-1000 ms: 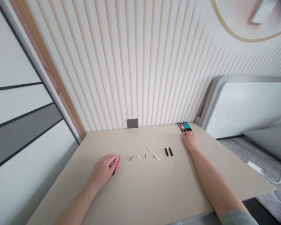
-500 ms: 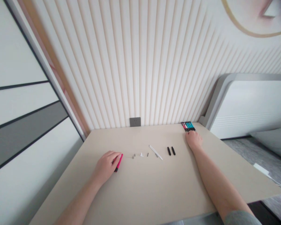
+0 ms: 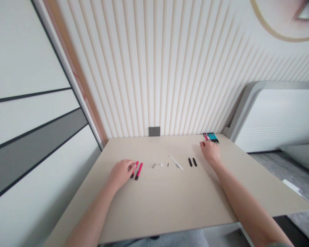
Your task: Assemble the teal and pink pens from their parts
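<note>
My left hand (image 3: 122, 173) is at the left of the tabletop, its fingers curled with the tips on a pink tube with a black end (image 3: 134, 171), like a pen barrel. A second pink tube (image 3: 139, 171) lies just to its right, apart from the fingers. My right hand (image 3: 210, 151) is curled just in front of a row of pens (image 3: 213, 137) in black, pink, white and teal. Whether anything is inside its fingers is hidden.
Between my hands lie small grey pieces (image 3: 153, 165), a small white piece (image 3: 161, 164), a short dark piece (image 3: 168, 164), thin white rods (image 3: 176, 162) and two black tubes (image 3: 192, 162). A ribbed wall with a socket (image 3: 154, 131) borders the table's (image 3: 154, 202) back edge.
Two pink tubes now show side by side at my left hand, where earlier the fingers largely covered them. My right hand has drawn left and slightly away from the pen row. The view has shifted.
</note>
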Demonstrator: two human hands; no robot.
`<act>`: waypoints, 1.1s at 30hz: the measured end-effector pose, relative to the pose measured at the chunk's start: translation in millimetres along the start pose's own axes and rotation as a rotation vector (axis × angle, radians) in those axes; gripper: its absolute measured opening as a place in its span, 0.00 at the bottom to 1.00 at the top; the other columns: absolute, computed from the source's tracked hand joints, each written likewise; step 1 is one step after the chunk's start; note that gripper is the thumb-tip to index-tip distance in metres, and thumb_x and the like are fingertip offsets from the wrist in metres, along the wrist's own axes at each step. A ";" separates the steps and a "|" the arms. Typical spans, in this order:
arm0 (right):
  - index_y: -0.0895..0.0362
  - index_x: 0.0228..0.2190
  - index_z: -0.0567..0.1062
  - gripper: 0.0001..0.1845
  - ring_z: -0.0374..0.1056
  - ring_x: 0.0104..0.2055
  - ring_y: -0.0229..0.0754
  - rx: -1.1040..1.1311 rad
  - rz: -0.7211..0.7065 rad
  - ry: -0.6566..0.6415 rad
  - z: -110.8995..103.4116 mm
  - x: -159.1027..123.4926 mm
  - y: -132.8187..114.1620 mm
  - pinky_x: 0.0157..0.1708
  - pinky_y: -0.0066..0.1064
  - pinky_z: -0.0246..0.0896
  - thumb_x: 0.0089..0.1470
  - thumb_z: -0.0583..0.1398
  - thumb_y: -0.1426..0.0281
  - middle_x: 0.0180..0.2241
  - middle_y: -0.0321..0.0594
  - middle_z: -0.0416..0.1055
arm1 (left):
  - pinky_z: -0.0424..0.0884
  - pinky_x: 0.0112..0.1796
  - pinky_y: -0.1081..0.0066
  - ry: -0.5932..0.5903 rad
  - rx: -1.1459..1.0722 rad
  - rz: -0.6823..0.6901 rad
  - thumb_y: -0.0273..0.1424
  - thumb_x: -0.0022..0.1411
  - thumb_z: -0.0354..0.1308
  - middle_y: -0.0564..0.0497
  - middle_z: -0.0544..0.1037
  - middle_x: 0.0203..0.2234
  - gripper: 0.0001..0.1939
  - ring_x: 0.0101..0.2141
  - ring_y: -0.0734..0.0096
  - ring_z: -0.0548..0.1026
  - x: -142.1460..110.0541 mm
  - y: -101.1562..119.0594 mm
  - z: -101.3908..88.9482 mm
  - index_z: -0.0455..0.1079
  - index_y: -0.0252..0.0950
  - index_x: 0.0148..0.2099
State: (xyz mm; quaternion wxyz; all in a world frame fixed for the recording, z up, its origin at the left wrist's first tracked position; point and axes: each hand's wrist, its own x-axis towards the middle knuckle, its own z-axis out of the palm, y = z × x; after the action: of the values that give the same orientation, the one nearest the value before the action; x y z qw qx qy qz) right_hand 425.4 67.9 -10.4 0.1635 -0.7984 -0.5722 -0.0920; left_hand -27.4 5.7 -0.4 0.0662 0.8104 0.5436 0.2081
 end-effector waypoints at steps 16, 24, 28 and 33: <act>0.54 0.38 0.78 0.13 0.67 0.44 0.42 0.384 -0.664 -0.144 -7.9 -94.7 -110.2 0.46 0.32 0.56 0.63 0.54 0.66 0.39 0.41 0.75 | 0.67 0.43 0.65 -0.034 0.021 0.013 0.34 0.65 0.49 0.45 0.80 0.38 0.14 0.40 0.60 0.76 -1.7 2.7 4.9 0.77 0.39 0.41; 0.53 0.42 0.76 0.12 0.65 0.46 0.44 0.381 -0.773 -0.124 -14.2 -104.1 -122.0 0.48 0.35 0.55 0.63 0.54 0.69 0.41 0.42 0.74 | 0.67 0.42 0.66 -0.036 0.043 0.021 0.35 0.66 0.48 0.46 0.80 0.37 0.15 0.39 0.60 0.76 -2.7 4.6 4.9 0.77 0.40 0.40; 0.53 0.40 0.78 0.12 0.66 0.45 0.44 0.324 -0.653 -0.131 -13.6 -96.2 -112.9 0.46 0.34 0.55 0.62 0.54 0.69 0.40 0.42 0.75 | 0.66 0.41 0.66 -0.027 0.039 0.029 0.37 0.66 0.49 0.46 0.80 0.35 0.15 0.38 0.60 0.76 -3.0 4.6 4.8 0.76 0.39 0.41; 0.53 0.38 0.79 0.14 0.67 0.46 0.45 0.245 -0.434 -0.111 -7.9 -74.4 -86.4 0.47 0.33 0.55 0.62 0.53 0.67 0.41 0.42 0.76 | 0.66 0.40 0.67 -0.028 0.047 0.031 0.37 0.66 0.50 0.46 0.79 0.35 0.14 0.36 0.61 0.76 -2.8 4.8 4.9 0.76 0.39 0.42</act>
State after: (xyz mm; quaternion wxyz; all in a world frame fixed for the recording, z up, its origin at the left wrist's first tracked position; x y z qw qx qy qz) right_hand 319.7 24.4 -14.4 0.2038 -0.6349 -0.7451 -0.0109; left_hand -22.2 1.8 -4.0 0.0514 0.8229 0.5347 0.1852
